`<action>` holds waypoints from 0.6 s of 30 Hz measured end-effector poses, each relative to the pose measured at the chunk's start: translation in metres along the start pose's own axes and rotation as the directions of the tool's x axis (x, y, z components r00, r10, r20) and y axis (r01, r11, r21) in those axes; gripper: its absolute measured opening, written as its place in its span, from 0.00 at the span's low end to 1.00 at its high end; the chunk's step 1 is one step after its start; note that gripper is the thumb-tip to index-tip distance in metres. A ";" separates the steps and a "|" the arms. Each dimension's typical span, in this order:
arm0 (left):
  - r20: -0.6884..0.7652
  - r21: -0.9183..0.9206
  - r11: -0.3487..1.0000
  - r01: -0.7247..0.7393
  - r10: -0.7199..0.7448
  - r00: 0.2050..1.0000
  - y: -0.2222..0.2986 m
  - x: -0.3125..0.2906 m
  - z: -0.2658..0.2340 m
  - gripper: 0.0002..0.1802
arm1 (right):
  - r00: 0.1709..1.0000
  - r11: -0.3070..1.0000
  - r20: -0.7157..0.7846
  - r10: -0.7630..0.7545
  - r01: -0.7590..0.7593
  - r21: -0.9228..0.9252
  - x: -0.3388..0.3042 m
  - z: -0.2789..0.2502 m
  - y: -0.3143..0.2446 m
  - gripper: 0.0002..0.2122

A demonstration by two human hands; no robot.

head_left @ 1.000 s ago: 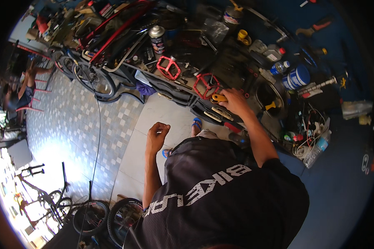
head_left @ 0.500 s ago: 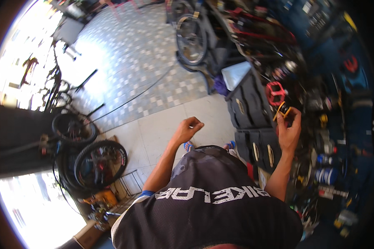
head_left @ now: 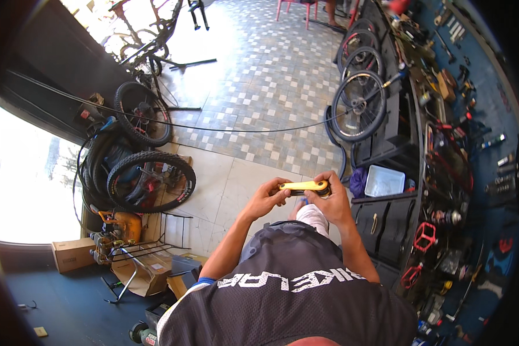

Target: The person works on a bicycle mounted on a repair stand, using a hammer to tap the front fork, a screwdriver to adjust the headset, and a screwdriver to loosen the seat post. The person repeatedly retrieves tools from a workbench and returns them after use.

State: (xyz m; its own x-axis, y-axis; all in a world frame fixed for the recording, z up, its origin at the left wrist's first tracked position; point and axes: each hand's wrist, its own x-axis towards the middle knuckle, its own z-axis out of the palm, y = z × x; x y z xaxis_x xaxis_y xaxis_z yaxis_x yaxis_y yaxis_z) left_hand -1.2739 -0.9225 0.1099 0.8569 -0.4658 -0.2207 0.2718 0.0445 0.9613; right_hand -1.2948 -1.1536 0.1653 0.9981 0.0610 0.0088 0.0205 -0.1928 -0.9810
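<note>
A yellow-and-black folding multi-tool (head_left: 303,185) lies crosswise in front of my chest, above the floor. My left hand (head_left: 265,200) pinches its left end between thumb and fingers. At the other end my right hand (head_left: 334,200) grips it, with the thumb along the near side and fingers over the far side. The yellow side plate shows between the hands. Dark tool parts show below it, partly covered by my fingers.
On the right stands a long workbench with black drawers (head_left: 380,228), a pale tray (head_left: 384,181) and red pedals (head_left: 425,236). Bicycle wheels (head_left: 358,105) lean farther along it. More wheels (head_left: 151,181) stand at left, near cardboard boxes (head_left: 72,255). A cable (head_left: 254,130) spans the floor.
My right hand has brought the multi-tool from beside the workbench to in front of my body. My left hand, empty before, now holds its other end. The view has turned.
</note>
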 end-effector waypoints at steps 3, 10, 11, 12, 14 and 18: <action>-0.073 0.167 0.984 0.070 -0.058 0.996 0.009 0.017 -0.027 0.23 | 0.991 0.991 0.116 0.060 -0.045 -0.129 0.043 0.007 -0.009 0.17; -0.244 0.103 0.987 0.126 -0.098 0.965 0.053 0.110 -0.094 0.18 | 0.876 0.948 0.445 0.183 -0.038 -0.315 0.194 0.016 0.034 0.27; -0.245 0.087 0.988 0.131 -0.106 0.964 0.067 0.133 -0.103 0.18 | 0.841 0.953 0.504 0.196 -0.041 -0.300 0.218 0.018 0.047 0.29; -0.258 0.077 0.992 0.097 -0.074 0.963 0.079 0.155 -0.113 0.15 | 0.836 0.958 0.549 -0.004 0.161 -0.239 0.244 0.025 0.047 0.31; -0.300 0.077 0.994 0.071 -0.045 0.953 0.104 0.201 -0.134 0.14 | 0.748 0.974 0.624 0.225 -0.180 -0.136 0.289 0.024 0.044 0.28; -0.404 0.376 0.920 -0.109 0.268 0.874 0.153 0.291 -0.170 0.13 | 0.694 0.874 0.710 0.117 -0.412 0.258 0.393 0.018 0.042 0.30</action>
State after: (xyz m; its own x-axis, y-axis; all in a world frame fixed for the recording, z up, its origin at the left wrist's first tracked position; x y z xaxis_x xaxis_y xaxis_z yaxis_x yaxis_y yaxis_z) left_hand -0.9090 -0.9011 0.1650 0.9993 -0.0379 -0.0018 -0.0074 -0.2406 0.9706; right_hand -0.9027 -1.1201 0.1245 0.6540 0.7151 -0.2466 -0.4081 0.0591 -0.9110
